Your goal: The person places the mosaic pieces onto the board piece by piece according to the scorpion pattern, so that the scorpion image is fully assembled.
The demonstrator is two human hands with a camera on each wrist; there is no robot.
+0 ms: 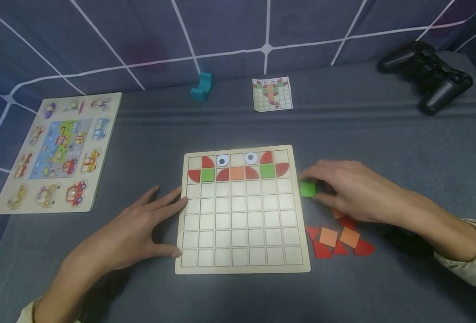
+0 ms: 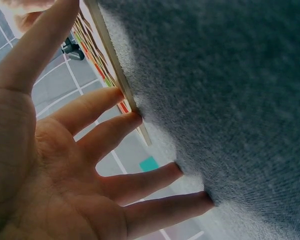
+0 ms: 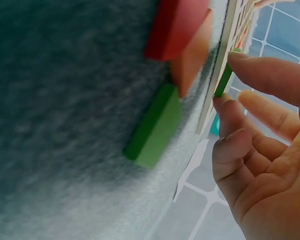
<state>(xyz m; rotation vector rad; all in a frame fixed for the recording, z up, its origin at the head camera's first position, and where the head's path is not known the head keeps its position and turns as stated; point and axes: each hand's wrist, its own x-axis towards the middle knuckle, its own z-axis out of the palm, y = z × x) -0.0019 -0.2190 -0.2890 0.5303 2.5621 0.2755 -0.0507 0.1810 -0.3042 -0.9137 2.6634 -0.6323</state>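
A wooden grid board [image 1: 239, 220] lies in the middle of the head view. Its top two rows carry red quarter-round tiles, two green squares, an orange square [image 1: 237, 173] and two eye discs [image 1: 222, 160]. My left hand [image 1: 126, 235] has its fingers spread, with thumb and fingertips at the board's left edge. Just off the right edge, my right hand [image 1: 357, 190] pinches a green square tile [image 1: 307, 189] between thumb and finger. Under that hand, another green tile [image 3: 155, 127] lies on the cloth, hidden in the head view.
Loose orange squares [image 1: 328, 237] and red pieces [image 1: 364, 248] lie right of the board. Behind it are a small pattern card [image 1: 285, 95] and a teal curved block [image 1: 202, 87]. A vehicle picture puzzle [image 1: 96, 179] lies at left, a black game controller [image 1: 425, 76] at back right.
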